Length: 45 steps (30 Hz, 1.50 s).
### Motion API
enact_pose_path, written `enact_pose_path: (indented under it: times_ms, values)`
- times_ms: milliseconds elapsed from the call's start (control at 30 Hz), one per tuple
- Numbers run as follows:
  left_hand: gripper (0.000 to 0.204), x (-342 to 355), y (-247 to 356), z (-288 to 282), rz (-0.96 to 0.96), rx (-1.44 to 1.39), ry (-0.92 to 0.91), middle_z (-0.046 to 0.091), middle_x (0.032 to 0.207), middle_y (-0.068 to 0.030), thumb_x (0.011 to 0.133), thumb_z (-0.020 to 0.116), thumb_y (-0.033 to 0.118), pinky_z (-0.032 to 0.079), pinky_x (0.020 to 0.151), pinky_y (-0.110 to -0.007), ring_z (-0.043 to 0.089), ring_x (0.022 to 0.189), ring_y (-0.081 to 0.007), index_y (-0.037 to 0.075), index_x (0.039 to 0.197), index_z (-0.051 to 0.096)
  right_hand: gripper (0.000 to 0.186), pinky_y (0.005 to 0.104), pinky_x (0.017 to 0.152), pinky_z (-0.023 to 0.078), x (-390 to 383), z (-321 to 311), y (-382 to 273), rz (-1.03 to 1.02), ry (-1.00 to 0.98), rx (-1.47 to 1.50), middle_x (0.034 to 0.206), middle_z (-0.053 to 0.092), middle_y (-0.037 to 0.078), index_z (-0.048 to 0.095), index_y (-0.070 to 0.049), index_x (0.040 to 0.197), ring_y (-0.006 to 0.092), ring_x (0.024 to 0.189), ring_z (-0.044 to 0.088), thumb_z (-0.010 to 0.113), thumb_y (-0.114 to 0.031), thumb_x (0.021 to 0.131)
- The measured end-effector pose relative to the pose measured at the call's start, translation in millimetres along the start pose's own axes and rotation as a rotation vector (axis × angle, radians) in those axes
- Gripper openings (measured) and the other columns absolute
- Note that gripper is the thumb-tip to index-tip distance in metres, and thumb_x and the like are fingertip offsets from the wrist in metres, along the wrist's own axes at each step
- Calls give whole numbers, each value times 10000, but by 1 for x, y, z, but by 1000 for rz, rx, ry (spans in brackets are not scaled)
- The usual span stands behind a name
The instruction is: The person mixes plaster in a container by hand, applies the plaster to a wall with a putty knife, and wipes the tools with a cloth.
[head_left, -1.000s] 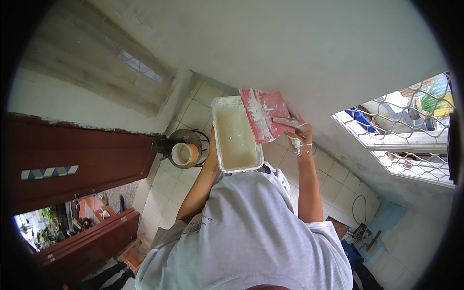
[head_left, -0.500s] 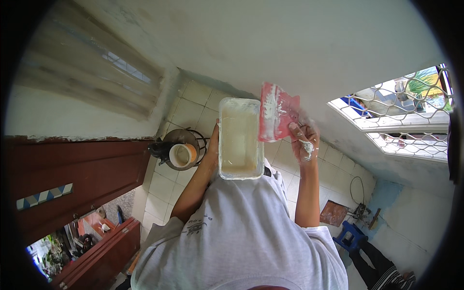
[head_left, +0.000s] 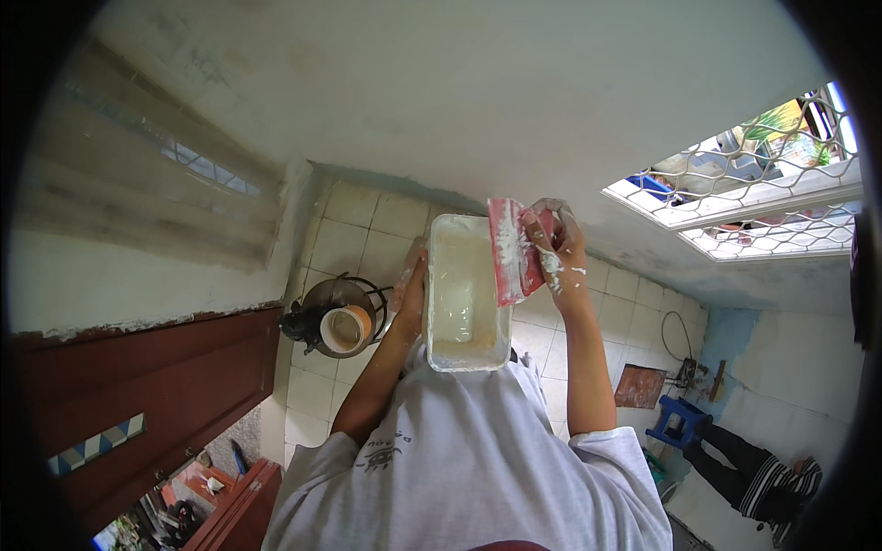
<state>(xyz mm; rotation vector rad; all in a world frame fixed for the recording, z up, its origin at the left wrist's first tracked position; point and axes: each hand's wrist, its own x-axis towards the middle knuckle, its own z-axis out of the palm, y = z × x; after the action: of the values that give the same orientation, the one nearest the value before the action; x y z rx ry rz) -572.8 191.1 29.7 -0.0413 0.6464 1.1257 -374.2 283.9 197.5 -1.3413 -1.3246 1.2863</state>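
We stand over a tiled floor (head_left: pixel 367 253), and our left hand (head_left: pixel 411 283) grasps the rectangular plastic tray (head_left: pixel 470 366) by its left long edge; any fingers beneath the tray are hidden from us. The tray is held above the floor in front of our light grey T-shirt (head_left: pixel 478 450), its near short edge close to the cloth. A pale, wet-looking mix (head_left: pixel 459 303) lies inside it, within the whitish rim. Our right hand (head_left: pixel 559 253) grips a red putty spreader (head_left: pixel 507 275), thumb toward us on its smeared face, and white paste marks both the spreader and our skin. The spreader stands steeply tilted over the tray's right long edge; we cannot tell whether it touches the rim. To the left of the tray, a round stool (head_left: pixel 323 296) carries an orange-and-white tub (head_left: pixel 361 321) at its near edge and a black bundle (head_left: pixel 299 323) at its left edge. Beyond our hands rises a pale plastered wall (head_left: pixel 441 101), with a grilled window (head_left: pixel 735 184) at the right. Farther off on that side, another person (head_left: pixel 758 477) in a striped top is near a blue plastic stool (head_left: pixel 678 422).
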Motion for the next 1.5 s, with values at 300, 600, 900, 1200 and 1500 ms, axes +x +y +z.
enact_pose_path:
  times_ms: [300, 600, 900, 1200, 1500]
  values:
    - [583, -10, 12, -7, 99, 176, -97, 635, 1273, -110, 1058, 385, 510, 524, 976, -333, 635, 1130, -189, 69, 1421, 502, 299, 252, 676, 454, -10, 23, -10, -119, -46, -258, 883, 576, 23, 596, -31, 1027, 89, 752, 518, 733, -281, 933]
    - [587, -25, 24, -21, 209, 211, -83, 638, 1254, -122, 1043, 430, 519, 570, 897, -330, 669, 1066, -194, 64, 1407, 499, 323, 252, 657, 445, -23, 56, -17, -99, -40, -302, 842, 578, 36, 593, -26, 1007, 96, 734, 516, 739, -301, 919]
    - [731, -63, 41, -35, 137, 240, -39, 607, 1317, -142, 1012, 370, 636, 540, 975, -381, 637, 1150, -232, 56, 1452, 445, 353, 293, 608, 466, -39, 97, -24, -108, 58, -356, 770, 594, 97, 596, -11, 1019, 154, 638, 532, 738, -317, 912]
    - [762, -99, 41, -34, 160, 309, -14, 598, 1337, -151, 1004, 359, 657, 539, 986, -384, 633, 1171, -241, 52, 1459, 438, 355, 323, 598, 478, -17, 125, -27, -375, 200, -324, 709, 604, 130, 579, 6, 1005, 193, 596, 555, 721, -309, 926]
    - [761, -102, 40, -49, 264, 309, 13, 580, 1355, -158, 1013, 322, 654, 534, 998, -388, 618, 1191, -253, 51, 1466, 425, 339, 363, 619, 496, 0, 141, -31, -501, 273, -259, 723, 602, 139, 566, 9, 1029, 238, 597, 563, 698, -292, 946]
